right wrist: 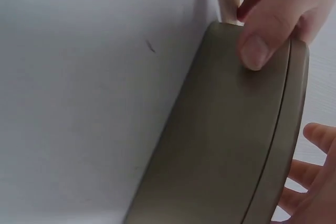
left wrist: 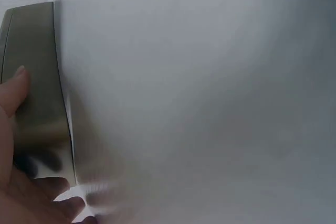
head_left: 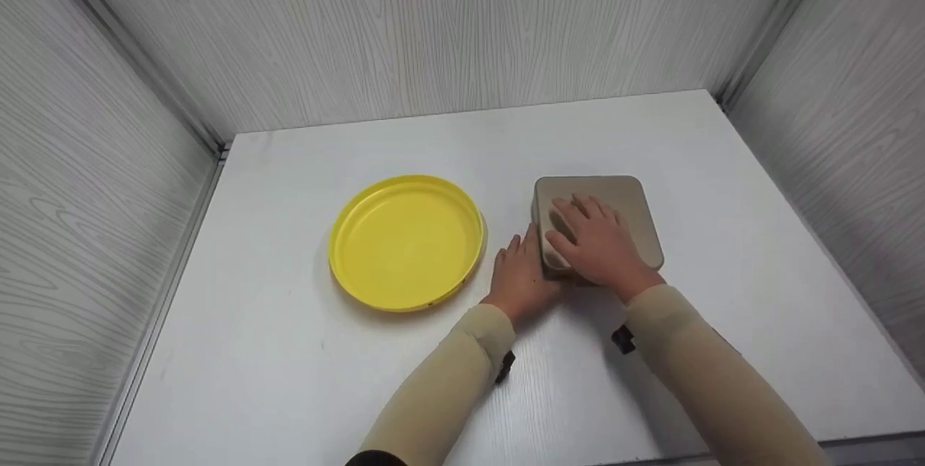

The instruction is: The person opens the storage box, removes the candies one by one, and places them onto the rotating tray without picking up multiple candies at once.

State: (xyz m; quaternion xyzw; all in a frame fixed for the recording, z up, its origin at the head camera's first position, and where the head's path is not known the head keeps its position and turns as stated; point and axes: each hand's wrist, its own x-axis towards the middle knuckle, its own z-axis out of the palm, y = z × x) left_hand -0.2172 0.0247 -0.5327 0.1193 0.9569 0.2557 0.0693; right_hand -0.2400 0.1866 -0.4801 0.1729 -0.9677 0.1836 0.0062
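A square bronze-coloured tin box (head_left: 629, 209) with rounded corners sits lid up on the white table, right of a round yellow plate (head_left: 408, 243). My left hand (head_left: 522, 282) holds the tin's near left corner, its fingers along the left side. In the right wrist view, the left thumb (right wrist: 255, 51) presses the front wall below the lid seam. My right hand (head_left: 600, 242) lies over the lid with fingers spread. Its fingertips (right wrist: 316, 132) show past the lid's edge in the right wrist view. The tin's inside is hidden under the lid.
Pale wood-grain panels (head_left: 448, 32) enclose the white table (head_left: 253, 350) at the back and both sides. The yellow plate has a raised rim and stands a short way left of the left hand. Black straps show near both sleeve cuffs.
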